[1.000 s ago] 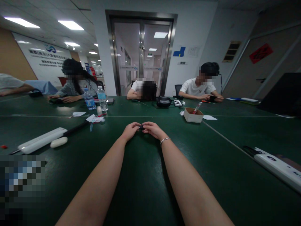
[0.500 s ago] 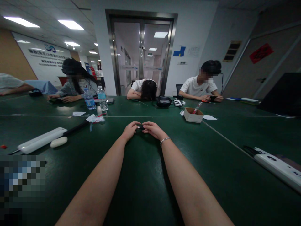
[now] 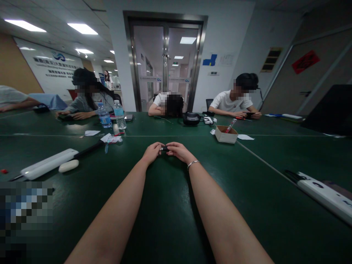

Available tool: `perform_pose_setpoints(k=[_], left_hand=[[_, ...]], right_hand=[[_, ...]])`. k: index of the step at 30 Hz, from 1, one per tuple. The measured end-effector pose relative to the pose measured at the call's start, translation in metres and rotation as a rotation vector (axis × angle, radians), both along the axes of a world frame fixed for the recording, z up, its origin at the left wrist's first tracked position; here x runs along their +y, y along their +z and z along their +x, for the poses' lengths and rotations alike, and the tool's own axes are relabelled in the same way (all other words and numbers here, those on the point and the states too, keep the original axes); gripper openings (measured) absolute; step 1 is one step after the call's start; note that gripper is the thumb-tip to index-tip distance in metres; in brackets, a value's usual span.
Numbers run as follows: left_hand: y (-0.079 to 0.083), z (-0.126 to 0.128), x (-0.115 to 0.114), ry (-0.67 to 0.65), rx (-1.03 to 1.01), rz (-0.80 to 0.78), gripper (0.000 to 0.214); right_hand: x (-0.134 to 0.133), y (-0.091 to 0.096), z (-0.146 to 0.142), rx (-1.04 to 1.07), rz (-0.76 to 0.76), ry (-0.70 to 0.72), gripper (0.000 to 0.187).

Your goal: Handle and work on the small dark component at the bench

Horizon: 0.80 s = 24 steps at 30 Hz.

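Both my arms stretch out over the dark green table (image 3: 170,205). My left hand (image 3: 152,151) and my right hand (image 3: 178,150) meet at the table's middle, fingers pinched together on a small dark object (image 3: 165,149) held between them. What the object is I cannot make out. A thin silver bracelet (image 3: 193,164) circles my right wrist.
A white power strip (image 3: 49,164) and a white oval object (image 3: 68,166) lie at the left, another white power strip (image 3: 327,194) at the right. Two water bottles (image 3: 115,115) and a small cardboard box (image 3: 226,134) stand farther back. Several people sit along the far edge.
My hands stay nearly still, with only slight finger movement on the small dark object. A person in the far-left background hallway has shifted position.
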<state>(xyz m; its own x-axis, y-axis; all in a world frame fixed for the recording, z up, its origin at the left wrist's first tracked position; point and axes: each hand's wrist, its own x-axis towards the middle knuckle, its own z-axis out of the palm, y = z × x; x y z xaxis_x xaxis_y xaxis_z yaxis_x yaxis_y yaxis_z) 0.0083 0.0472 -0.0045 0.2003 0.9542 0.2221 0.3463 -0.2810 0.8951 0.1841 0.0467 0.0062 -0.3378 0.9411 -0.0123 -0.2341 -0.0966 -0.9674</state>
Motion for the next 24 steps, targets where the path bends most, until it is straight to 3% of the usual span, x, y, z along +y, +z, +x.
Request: perform_pose_setpoints(k=[24], left_hand=[[-0.0012, 0.0011, -0.0008, 0.011, -0.013, -0.004, 0.037]], right_hand=[[-0.0005, 0.0011, 0.0004, -0.017, 0.0, 0.0, 0.013]])
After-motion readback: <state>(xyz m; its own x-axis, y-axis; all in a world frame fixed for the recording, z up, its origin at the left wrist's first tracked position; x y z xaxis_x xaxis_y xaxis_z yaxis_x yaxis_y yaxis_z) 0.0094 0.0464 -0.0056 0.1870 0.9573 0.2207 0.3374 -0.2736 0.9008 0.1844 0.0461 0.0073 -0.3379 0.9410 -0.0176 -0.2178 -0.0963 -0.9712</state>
